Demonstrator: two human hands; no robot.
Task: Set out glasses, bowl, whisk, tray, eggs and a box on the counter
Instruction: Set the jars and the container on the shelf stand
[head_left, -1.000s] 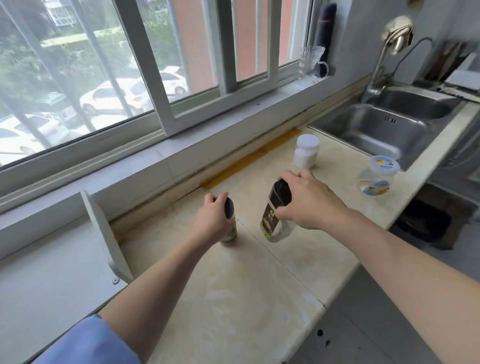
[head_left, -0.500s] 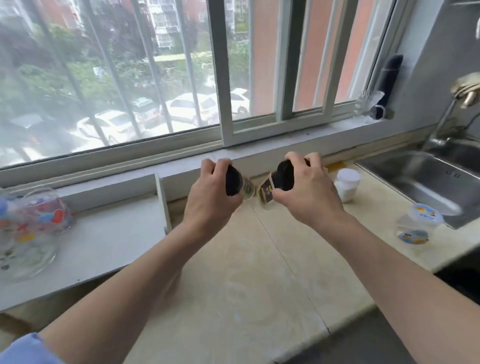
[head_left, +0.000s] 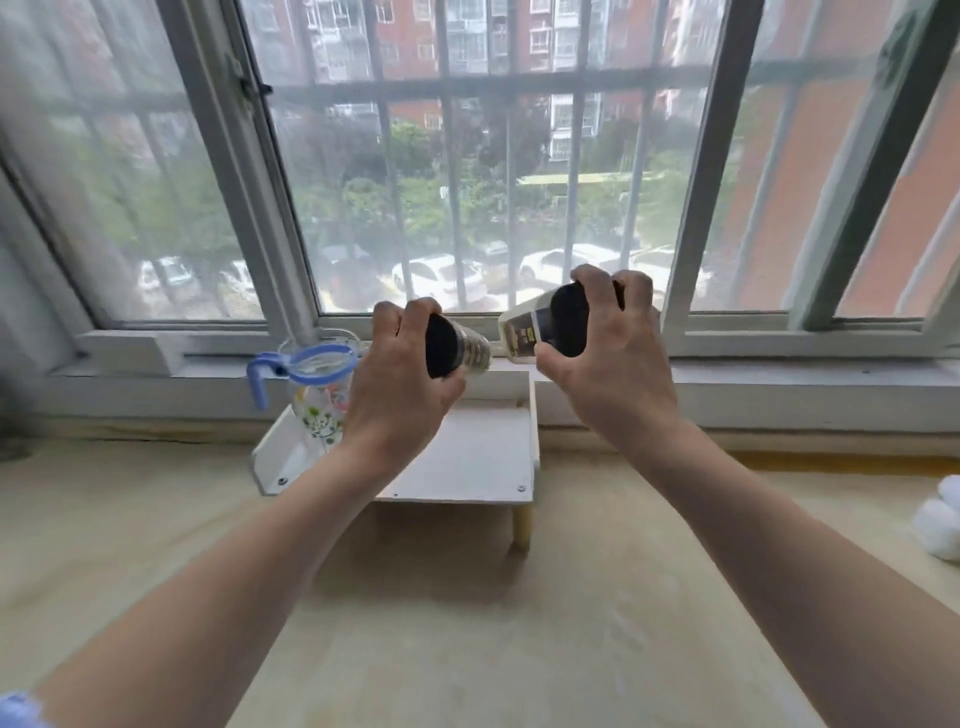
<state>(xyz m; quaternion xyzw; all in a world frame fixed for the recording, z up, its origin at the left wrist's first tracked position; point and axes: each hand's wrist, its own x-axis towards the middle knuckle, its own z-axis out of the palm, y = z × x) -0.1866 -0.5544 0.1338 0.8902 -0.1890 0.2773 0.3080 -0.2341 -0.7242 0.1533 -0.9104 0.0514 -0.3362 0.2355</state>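
My left hand grips a small jar with a black cap, held tilted in the air. My right hand grips a larger clear bottle with a black cap and dark label, also tilted. Both hang above a small white raised shelf that stands on the beige counter against the window sill. A glass pitcher with a blue rim and handle and a flower print stands on the shelf's left part, partly hidden by my left wrist.
A barred window fills the back, with a grey sill under it. Something white and blurred lies at the counter's right edge. A yellow strip runs along the wall on the right.
Both hands lifted the jar and the bottle off the counter and carried them left. The view swung left, so the sink has gone out of sight and the white shelf with the pitcher is now below the hands.
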